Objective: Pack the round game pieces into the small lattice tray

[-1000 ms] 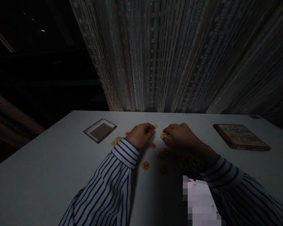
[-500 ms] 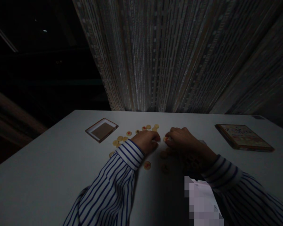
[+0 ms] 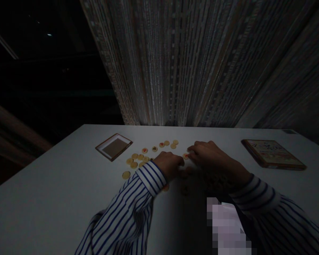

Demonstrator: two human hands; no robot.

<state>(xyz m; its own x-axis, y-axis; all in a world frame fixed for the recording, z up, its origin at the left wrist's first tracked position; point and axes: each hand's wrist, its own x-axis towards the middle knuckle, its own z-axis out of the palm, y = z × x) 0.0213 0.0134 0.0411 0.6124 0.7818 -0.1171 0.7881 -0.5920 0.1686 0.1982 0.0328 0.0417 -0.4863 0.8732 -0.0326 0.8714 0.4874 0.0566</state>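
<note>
Round wooden Chinese chess pieces lie scattered over the table, such as a plain-side-up piece [image 3: 126, 175] at the left and a red-marked piece [image 3: 145, 150] farther back. My right hand [image 3: 211, 156] has thumb and forefinger drawn together at the edge of another red-marked chess piece [image 3: 185, 156]. Just left of it, my left hand [image 3: 170, 164] is closed, fingers curled downward; what they hold, if anything, is hidden. Shadowed chess pieces [image 3: 185, 189] lie below and between the hands. More pieces are dimly visible under my right wrist.
On the white table [image 3: 55, 184], an open shallow box tray [image 3: 102, 154] sits at the back left. A flat box with a printed cover [image 3: 278, 152] lies at the right. A blurred-out pale item [image 3: 228, 226] is at the near edge. Behind hangs a string curtain [image 3: 170, 71].
My left hand has moved slightly right and toward me, uncovering pieces behind it. The right hand stays almost in place beside the red-marked piece.
</note>
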